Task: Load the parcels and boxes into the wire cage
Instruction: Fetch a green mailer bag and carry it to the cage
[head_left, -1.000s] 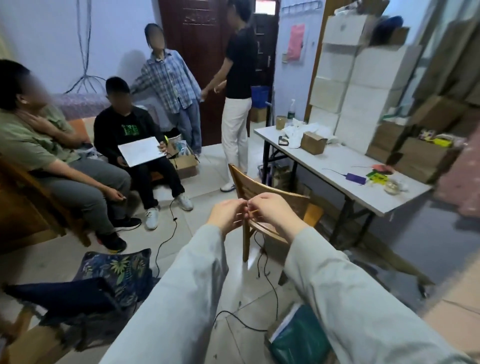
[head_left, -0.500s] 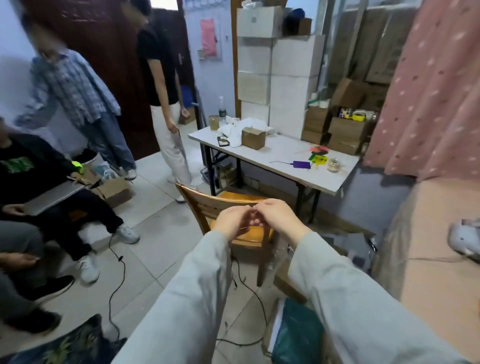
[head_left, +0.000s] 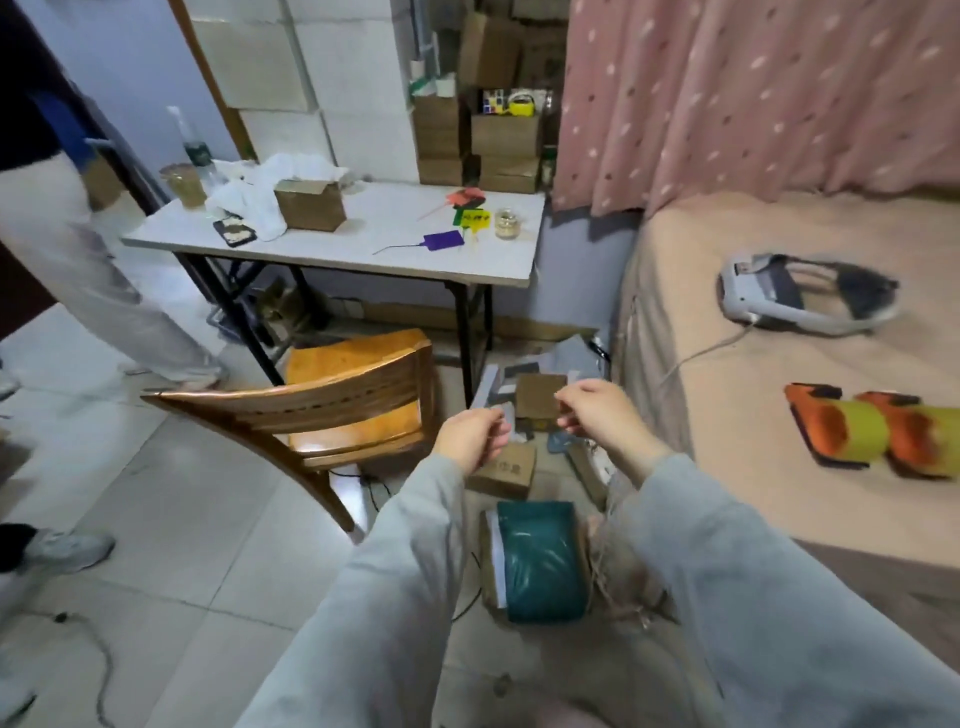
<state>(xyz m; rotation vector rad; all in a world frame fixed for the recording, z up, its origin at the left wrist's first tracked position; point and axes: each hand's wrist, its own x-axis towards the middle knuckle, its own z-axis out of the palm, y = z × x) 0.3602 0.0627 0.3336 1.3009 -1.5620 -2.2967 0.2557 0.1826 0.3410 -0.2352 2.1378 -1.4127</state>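
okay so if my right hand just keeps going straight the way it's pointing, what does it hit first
Probably the small brown cardboard box in the floor pile: the right hand has its curled fingers aimed forward and left, and in the picture they overlap that box's right edge. Depth is unclear, so it may sit well below the hand.

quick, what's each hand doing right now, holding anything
left hand: fingers curled, nothing visibly held
right hand: fingers curled, nothing visibly held

Green parcel (head_left: 540, 561); brown boxes (head_left: 506, 470); pink speckled curtain (head_left: 753, 93); orange-brown chair (head_left: 353, 410).
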